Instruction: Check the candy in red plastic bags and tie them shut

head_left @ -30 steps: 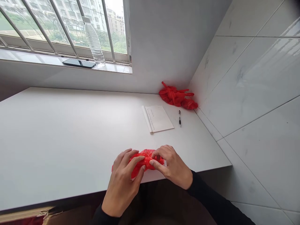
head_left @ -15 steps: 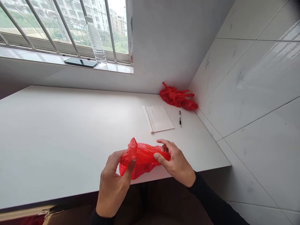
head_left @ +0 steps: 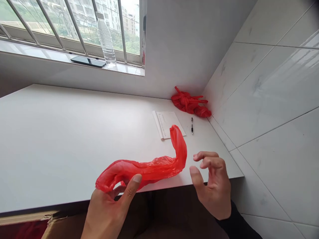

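A red plastic bag (head_left: 154,171) stretches sideways over the table's front edge, bunched into a long strip. Its right-hand handle loop (head_left: 178,146) stands up and curls toward the notepad. My left hand (head_left: 112,202) grips the bag's left part, thumb in front and the other fingers partly hidden behind and inside the plastic. To the right of the bag, my right hand (head_left: 211,182) is apart from it, fingers spread and bent, with nothing in them.
A notepad (head_left: 169,122) and a pen (head_left: 192,126) lie on the white table (head_left: 74,139). More knotted red bags (head_left: 190,103) sit in the corner. On the windowsill are a phone (head_left: 88,61) and a clear bottle (head_left: 106,43). A cardboard box (head_left: 58,225) stands below, left.
My right hand has let go of the bag and moved right. The bag is now drawn out wider, its right handle standing up. My left hand has shifted left and down.
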Available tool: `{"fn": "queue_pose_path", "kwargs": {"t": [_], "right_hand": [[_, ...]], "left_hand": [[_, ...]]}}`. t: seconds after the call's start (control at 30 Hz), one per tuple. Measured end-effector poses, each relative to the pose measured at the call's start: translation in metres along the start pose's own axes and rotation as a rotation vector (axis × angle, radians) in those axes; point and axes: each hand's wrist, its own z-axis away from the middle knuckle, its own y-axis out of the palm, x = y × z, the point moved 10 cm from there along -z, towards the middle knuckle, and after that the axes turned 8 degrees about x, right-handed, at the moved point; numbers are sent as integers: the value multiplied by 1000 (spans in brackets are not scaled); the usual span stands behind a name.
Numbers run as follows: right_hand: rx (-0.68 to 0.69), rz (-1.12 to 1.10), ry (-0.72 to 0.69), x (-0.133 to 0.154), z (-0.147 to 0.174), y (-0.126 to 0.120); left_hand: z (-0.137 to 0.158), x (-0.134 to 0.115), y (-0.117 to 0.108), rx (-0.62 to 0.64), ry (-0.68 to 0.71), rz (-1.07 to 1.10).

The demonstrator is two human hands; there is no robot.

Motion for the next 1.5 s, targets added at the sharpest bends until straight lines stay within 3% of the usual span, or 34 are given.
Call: {"fn": "queue_pose_path", "kwargs": {"t": [0.07, 0.13, 0.23, 0.4, 0.6, 0.77, 0.93, 1.07, 1.17, 1.27, 1.37, 1.5], "right_hand": [[220, 31, -199, 32, -5, 25], [476, 145, -288, 43, -5, 56], [678, 359, -193, 20, -5, 84], [878, 522, -28, -17, 5, 101], [818, 293, 146, -13, -14, 83], [885, 176, 95, -4, -14, 89], [961, 106, 96, -10, -5, 104], [699, 84, 232, -18, -32, 78], [495, 62, 308, -21, -49, 52], [416, 80, 324, -20, -52, 41], [478, 169, 257, -9, -40, 48], [677, 229, -53, 32, -14, 74]], "left_hand": [[0, 0, 2, -13, 39, 48], [0, 10, -1, -38, 31, 54], [4, 22, -8, -82, -8, -32], [14, 20, -5, -91, -86, 42], [8, 31, 8, 7, -153, 317], [2, 41, 12, 7, -162, 380], [1, 41, 23, 88, -170, 328], [6, 36, 18, 56, -196, 267], [14, 22, 2, -104, -205, 118], [22, 3, -9, -259, -143, -54], [28, -17, -8, -302, 40, -133], [34, -33, -4, -271, 200, -135]]}}
